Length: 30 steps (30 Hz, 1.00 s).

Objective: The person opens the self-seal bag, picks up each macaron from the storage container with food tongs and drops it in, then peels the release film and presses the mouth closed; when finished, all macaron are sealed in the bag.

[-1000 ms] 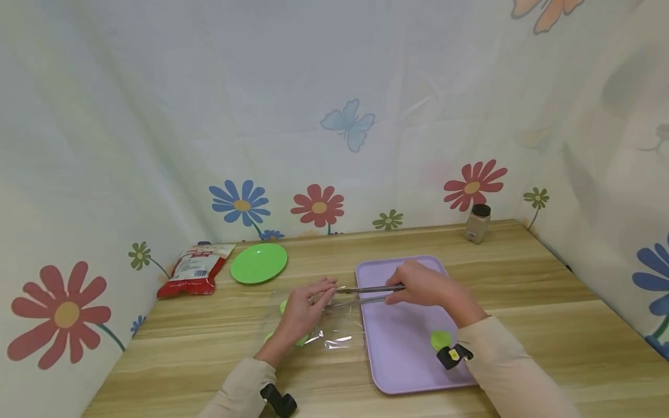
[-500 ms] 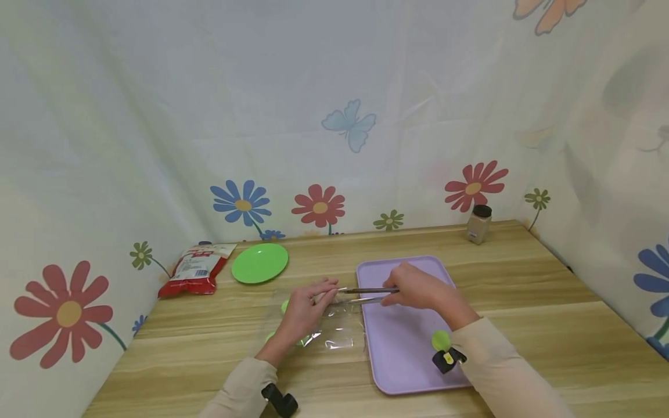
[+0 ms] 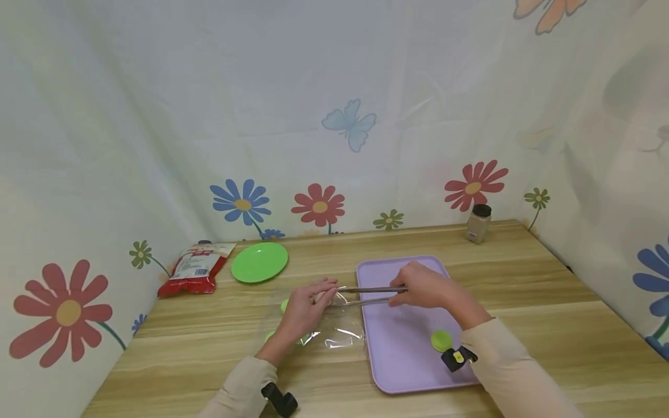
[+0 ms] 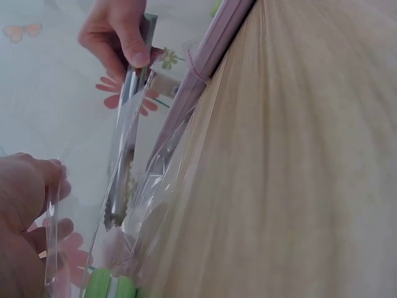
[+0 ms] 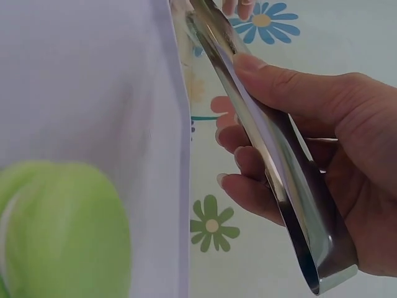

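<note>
1. The lavender tray (image 3: 402,360) stands right of centre, its left rim just beside the right edge of the clear plastic bag (image 3: 342,335).
2. The wooden tabletop (image 3: 549,278) extends right of the tray to its own right edge; its back edge runs along the floral curtain (image 3: 282,139).
3. More wood shows between the green plate (image 3: 259,262), upper left of centre, and the tray.
4. Two hands: the right hand (image 3: 425,285) grips one pair of metal tongs (image 3: 373,289) over the tray's rim, thumb opposite curled fingers; the left hand (image 3: 305,309) holds up the film at the bag's mouth, fingers bent.
5. The tongs' tips are at that mouth; how deep I cannot tell.
6. One green macaron (image 3: 441,341) lies on the tray; others show through the bag, number unclear.
7. One red-and-white packet (image 3: 195,270) lies far left, one black-lidded jar (image 3: 478,224) upper right.
</note>
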### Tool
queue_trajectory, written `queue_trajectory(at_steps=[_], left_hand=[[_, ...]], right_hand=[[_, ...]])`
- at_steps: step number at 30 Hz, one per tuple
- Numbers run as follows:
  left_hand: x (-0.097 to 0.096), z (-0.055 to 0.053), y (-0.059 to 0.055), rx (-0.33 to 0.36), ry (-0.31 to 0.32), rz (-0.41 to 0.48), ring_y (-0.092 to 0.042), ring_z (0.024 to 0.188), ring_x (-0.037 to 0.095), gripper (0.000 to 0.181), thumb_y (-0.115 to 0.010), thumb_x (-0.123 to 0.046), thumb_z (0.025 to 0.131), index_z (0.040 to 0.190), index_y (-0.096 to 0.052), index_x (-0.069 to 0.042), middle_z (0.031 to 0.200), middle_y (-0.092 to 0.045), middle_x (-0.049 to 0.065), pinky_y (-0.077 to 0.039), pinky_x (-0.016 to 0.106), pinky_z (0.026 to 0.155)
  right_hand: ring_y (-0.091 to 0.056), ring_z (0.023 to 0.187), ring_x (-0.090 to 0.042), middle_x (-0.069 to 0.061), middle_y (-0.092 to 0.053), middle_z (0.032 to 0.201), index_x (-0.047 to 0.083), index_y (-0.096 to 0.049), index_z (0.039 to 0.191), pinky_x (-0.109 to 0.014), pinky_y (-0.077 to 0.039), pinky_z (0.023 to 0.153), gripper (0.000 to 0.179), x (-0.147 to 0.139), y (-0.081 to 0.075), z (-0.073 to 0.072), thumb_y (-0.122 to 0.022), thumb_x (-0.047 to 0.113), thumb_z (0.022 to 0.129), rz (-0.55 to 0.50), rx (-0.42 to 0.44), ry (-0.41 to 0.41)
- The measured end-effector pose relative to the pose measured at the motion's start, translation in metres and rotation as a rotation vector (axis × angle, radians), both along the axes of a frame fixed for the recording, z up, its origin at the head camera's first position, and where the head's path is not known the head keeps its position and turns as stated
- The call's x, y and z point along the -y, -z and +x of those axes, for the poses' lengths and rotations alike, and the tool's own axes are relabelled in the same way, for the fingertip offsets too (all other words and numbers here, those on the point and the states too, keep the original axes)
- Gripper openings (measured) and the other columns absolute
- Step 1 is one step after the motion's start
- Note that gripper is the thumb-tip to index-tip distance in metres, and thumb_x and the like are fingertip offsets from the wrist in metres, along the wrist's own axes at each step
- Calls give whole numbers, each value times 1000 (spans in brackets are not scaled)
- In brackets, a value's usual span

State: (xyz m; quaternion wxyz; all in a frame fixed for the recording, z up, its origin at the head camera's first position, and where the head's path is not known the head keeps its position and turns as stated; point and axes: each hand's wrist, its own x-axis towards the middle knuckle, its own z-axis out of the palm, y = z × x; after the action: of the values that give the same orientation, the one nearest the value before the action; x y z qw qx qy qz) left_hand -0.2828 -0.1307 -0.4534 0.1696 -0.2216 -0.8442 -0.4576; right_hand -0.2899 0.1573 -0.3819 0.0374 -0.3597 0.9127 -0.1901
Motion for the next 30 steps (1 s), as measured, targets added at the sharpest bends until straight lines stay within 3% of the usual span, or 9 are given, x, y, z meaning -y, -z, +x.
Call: queue_trajectory(at_steps=[11,23,30], left_hand=[[1,0,1,-4,-9,-11,-62,121,27,19,-72,-17,93,110,-77,-8,121,-71,4,-46,42,106],[0,-1,0,-17,-2,-2,-63,119,27,18,-73,-15,93,109,-77,-7,119,-71,5,-48,41,104],[-1,-1,-1,-15,-5,0,-63,119,25,18,-73,-14,93,108,-78,-6,118,-72,4,-48,38,104]], right_hand=[[-57,69,-8,2,-72,88,-2,-75,111,-23,-52,62,35,-29,-6,9,-81,22,86,-4,100,79],[-50,62,-8,8,-58,69,8,-77,94,-22,-45,54,12,-73,-8,15,-81,15,85,-34,141,26],[-52,65,-6,9,-61,73,6,-76,94,-22,-49,57,17,-103,-10,18,-84,13,81,-74,180,11]])
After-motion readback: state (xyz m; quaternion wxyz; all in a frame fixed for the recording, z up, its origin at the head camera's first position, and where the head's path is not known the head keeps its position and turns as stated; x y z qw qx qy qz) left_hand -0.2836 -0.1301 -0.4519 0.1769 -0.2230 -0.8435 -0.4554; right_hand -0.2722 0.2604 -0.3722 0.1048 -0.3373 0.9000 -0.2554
